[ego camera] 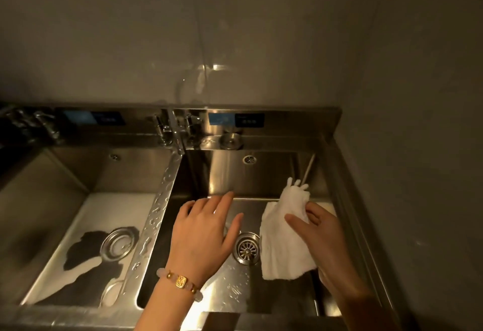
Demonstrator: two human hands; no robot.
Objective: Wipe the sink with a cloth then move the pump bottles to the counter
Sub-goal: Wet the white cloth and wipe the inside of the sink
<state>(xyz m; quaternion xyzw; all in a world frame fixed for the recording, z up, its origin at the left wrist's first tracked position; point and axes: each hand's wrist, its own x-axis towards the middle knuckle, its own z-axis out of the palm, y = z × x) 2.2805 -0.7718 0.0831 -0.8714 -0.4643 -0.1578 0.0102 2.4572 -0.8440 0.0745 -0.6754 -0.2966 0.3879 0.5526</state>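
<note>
**A:** What does the head camera see?

**B:** A shiny steel sink (pixel 271 140) with two tubs. It sits in the corner of a plain grey wall (pixel 235 30). The light is dim and yellow.

**A:** What is in the right tub (pixel 261 174)?

**B:** A round drain (pixel 247 248) in the floor, with wet drops near it. A thin stick (pixel 309 168) leans in the far right corner.

**A:** And the hands?

**B:** The left hand (pixel 206 234) is flat over the right tub. Its fingers are straight and spread, and it holds nothing. A bead bracelet (pixel 180 281) is on that wrist. The right hand (pixel 321 231) pinches a white cloth (pixel 282 247) near its top. The cloth hangs inside the right tub, just right of the drain.

**A:** And the left tub (pixel 73 174)?

**B:** A round metal lid (pixel 119 243) lies on its floor, by a dark patch that may be a shadow. The strip (pixel 154 215) between the tubs is dotted with water.

**A:** What is at the back?

**B:** A tap (pixel 177 132) stands between the tubs. There are two blue labels (pixel 235 119), but their words are too blurry to read.

**A:** What is hard to see?

**B:** The cloth hides the stick's lower end. The bottom edge cuts off both arms. I cannot tell if the left hand touches the steel.
</note>
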